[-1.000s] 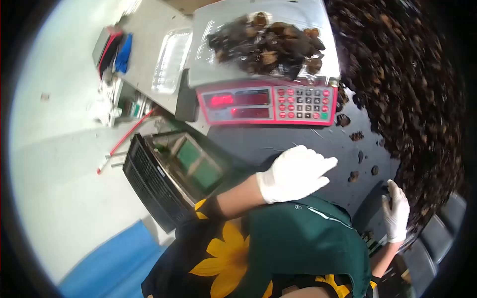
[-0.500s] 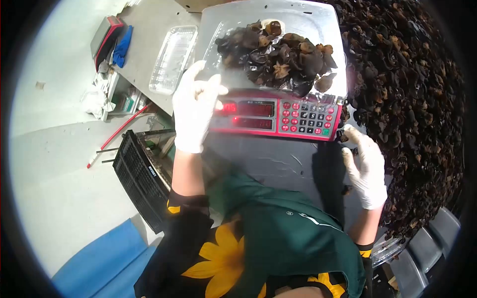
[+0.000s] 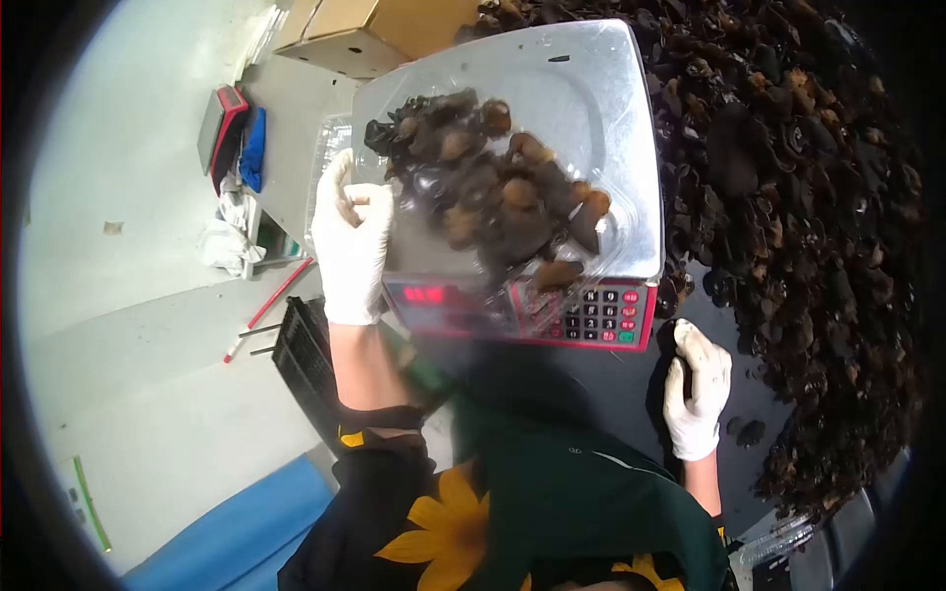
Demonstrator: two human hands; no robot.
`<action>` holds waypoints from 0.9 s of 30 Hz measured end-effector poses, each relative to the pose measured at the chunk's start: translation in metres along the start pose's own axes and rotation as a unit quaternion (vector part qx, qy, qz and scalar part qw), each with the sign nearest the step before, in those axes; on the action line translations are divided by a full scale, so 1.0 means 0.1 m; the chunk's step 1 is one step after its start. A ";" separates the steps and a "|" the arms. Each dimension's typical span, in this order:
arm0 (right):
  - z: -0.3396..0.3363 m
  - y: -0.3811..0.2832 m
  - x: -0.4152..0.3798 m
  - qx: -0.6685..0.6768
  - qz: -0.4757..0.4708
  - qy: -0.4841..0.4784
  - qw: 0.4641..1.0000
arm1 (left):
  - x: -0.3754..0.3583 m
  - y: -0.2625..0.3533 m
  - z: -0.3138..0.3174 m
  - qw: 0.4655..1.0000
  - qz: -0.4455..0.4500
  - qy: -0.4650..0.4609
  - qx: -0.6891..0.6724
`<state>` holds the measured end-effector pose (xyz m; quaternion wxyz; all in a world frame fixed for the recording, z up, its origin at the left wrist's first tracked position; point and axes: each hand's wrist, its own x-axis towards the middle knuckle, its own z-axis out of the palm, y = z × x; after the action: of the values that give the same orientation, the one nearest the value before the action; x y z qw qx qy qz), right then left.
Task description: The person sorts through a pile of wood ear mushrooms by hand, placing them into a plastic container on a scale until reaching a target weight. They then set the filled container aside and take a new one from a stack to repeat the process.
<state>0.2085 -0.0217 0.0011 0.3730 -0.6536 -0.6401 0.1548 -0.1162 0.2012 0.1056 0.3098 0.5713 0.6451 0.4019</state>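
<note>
A clear plastic tray (image 3: 613,236) filled with dark brown wood ear mushrooms (image 3: 493,187) is tilted over the silver pan (image 3: 616,108) of a red electronic scale (image 3: 636,335). Its near right part overlaps the keypad, and the mushrooms look blurred. My left hand (image 3: 353,241), in a white glove, is closed at the tray's left end; the see-through rim is hard to make out there. My right hand (image 3: 700,389), also gloved, hovers by the scale's near right corner. Its fingers are bent, thumb apart, with nothing visible between them.
A big heap of wood ear mushrooms (image 3: 818,246) covers the table's right side. Another clear tray (image 3: 333,133) lies left of the scale, partly behind my left hand. A cardboard box (image 3: 394,34) stands at the back. A black crate (image 3: 305,355) stands lower left.
The filled tray has shifted toward me and now covers part of the keypad. My left hand has closed at its left end. My right hand's fingers are more bent. The view has shifted.
</note>
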 end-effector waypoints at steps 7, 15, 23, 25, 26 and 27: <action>-0.02 0.04 0.03 0.014 -0.006 -0.020 1.000 | 0.17 -0.04 -0.18 0.999 -0.015 -0.026 0.023; -0.03 0.19 -0.06 0.072 -0.005 -0.049 0.996 | 0.21 0.14 -0.13 0.988 -0.025 -0.069 0.136; 0.01 0.25 -0.07 0.123 -0.034 -0.019 0.992 | 0.30 0.08 -0.13 0.992 -0.033 -0.022 0.117; -0.01 0.24 -0.05 0.142 -0.029 -0.018 0.989 | 0.31 0.11 -0.12 0.994 -0.042 -0.016 0.104; -0.02 0.22 -0.03 0.151 -0.021 -0.023 0.988 | 0.31 0.10 -0.11 0.994 -0.052 -0.004 0.095; -0.04 0.21 -0.02 0.158 -0.014 -0.028 0.987 | 0.31 0.08 -0.11 0.994 -0.062 0.007 0.085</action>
<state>0.2261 -0.0229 -0.0118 0.4554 -0.5731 -0.6267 0.2673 -0.1268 0.2301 0.1194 0.2800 0.5510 0.7135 0.3300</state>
